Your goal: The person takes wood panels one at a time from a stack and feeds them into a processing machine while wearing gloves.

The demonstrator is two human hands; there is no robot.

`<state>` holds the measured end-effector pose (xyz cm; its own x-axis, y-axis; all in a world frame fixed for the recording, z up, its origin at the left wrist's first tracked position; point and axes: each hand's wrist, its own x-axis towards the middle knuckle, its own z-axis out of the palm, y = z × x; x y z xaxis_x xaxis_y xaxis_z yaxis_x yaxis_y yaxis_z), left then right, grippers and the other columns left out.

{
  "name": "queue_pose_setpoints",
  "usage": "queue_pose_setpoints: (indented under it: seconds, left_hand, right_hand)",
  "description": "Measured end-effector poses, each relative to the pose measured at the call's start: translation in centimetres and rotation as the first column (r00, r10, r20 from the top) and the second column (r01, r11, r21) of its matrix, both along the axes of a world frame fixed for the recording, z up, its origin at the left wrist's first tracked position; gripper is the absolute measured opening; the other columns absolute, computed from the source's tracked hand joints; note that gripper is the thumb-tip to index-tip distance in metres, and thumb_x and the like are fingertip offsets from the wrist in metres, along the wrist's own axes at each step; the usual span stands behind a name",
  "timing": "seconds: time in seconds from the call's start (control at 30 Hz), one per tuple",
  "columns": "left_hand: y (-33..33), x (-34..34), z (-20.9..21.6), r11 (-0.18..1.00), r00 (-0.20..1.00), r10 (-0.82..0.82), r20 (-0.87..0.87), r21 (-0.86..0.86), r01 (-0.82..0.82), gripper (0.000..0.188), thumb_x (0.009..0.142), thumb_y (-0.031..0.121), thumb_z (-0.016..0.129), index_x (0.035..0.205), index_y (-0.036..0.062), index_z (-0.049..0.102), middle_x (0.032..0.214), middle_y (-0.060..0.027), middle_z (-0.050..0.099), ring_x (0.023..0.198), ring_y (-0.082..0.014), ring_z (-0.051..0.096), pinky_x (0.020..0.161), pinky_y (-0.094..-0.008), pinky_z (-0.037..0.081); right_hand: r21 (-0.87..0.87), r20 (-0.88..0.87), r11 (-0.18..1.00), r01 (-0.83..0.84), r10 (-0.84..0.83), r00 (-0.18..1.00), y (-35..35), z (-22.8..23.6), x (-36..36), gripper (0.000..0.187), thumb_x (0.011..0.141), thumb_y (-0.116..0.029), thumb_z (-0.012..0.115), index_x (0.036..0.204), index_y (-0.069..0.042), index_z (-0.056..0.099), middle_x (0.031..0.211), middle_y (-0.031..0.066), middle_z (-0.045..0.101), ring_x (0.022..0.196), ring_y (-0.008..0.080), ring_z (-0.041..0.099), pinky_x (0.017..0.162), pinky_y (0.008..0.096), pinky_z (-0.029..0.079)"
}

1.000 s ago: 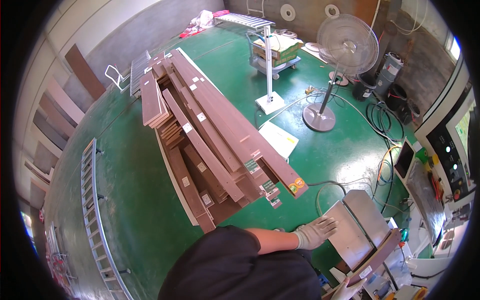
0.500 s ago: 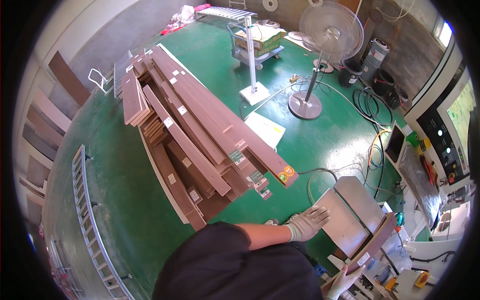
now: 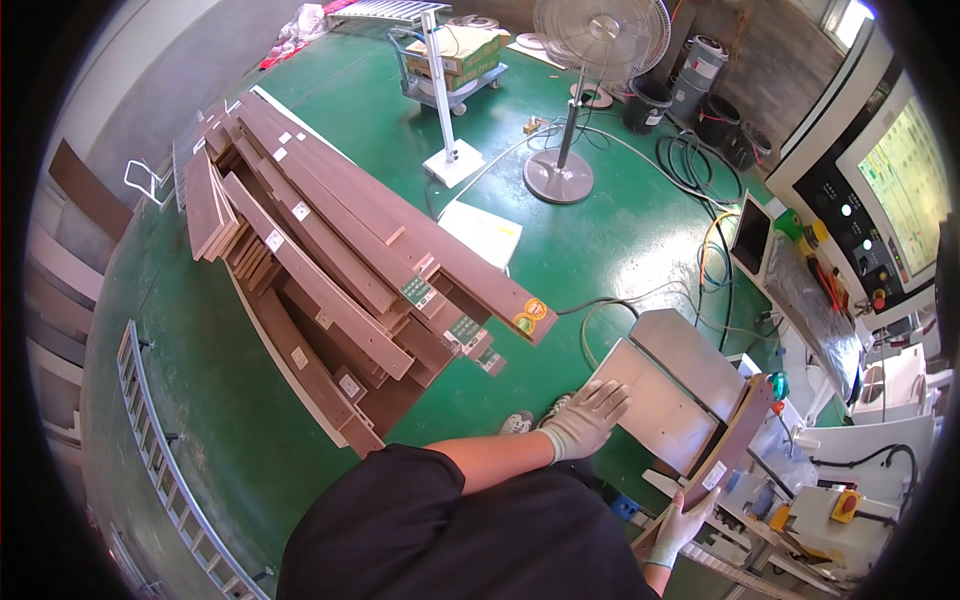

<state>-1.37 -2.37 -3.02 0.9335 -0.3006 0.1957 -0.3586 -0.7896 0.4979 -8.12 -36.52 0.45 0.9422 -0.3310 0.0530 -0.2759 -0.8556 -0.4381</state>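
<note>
My left hand (image 3: 588, 420) wears a pale work glove. Its fingers lie stretched out at the left edge of a flat metal plate (image 3: 660, 402) on the machine, holding nothing. A second, narrower metal plate (image 3: 690, 360) is beside that one, past a dark gap. Along the plates' near right side runs a long brown board (image 3: 741, 428) with a white label. My right hand (image 3: 682, 527), also gloved, is on the board's near part, thumb on one side and fingers on the other. Part of its grip is hidden.
A stack of brown boards (image 3: 330, 230) stands left of me on the green floor. Beyond are a pedestal fan (image 3: 560, 175), a loaded trolley (image 3: 455, 85) and loose cables (image 3: 690, 170). A control panel with a screen (image 3: 900, 165) rises at right; roller track (image 3: 185, 480) lies far left.
The view has turned to the right, so the stack and fan appear further left. My right hand sits further up along the board, its fingers bent more around it. My left hand keeps its place by the plate.
</note>
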Motion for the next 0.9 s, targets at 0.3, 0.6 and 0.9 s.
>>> queue_pose_setpoints:
  seconds: [0.3,0.6,0.9]
  left_hand:
    - [-1.1,-0.6,-2.6,1.000,0.998,-0.010,0.056,0.015,0.010,0.072,0.090,0.027,0.067,0.153,0.0000,0.044,0.162,-0.0196,0.040,0.153,-0.0364,0.035,0.127,-0.0534,0.022]
    - [-3.2,-1.4,-8.7,0.892,0.981,-0.096,0.169,0.451,0.010,0.067,0.097,0.025,0.048,0.155,-0.0073,0.039,0.169,-0.0266,0.029,0.158,-0.0421,0.025,0.130,-0.0552,0.014]
    - [-2.4,-1.0,-5.0,0.996,0.973,-0.073,0.218,0.059,0.061,0.065,0.089,0.026,0.060,0.144,-0.0079,0.052,0.160,-0.0247,0.041,0.151,-0.0413,0.036,0.126,-0.0533,0.024]
  right_hand:
    - [0.002,0.035,1.000,0.012,-0.012,0.999,-0.2,-1.2,-0.2,0.086,0.096,-0.027,0.074,0.165,-0.004,0.029,0.167,0.0217,0.037,0.152,0.0392,0.039,0.125,0.0420,0.032]
    - [-0.064,-0.076,0.998,-0.011,0.006,0.997,3.8,4.3,0.0,0.097,0.096,-0.052,0.073,0.158,0.010,0.033,0.157,0.0346,0.043,0.144,0.0473,0.046,0.122,0.0481,0.038]
    - [-0.057,-0.110,0.998,0.020,-0.026,0.994,2.8,3.5,0.5,0.098,0.095,-0.050,0.074,0.160,0.008,0.030,0.159,0.0351,0.039,0.146,0.0470,0.042,0.124,0.0489,0.036]
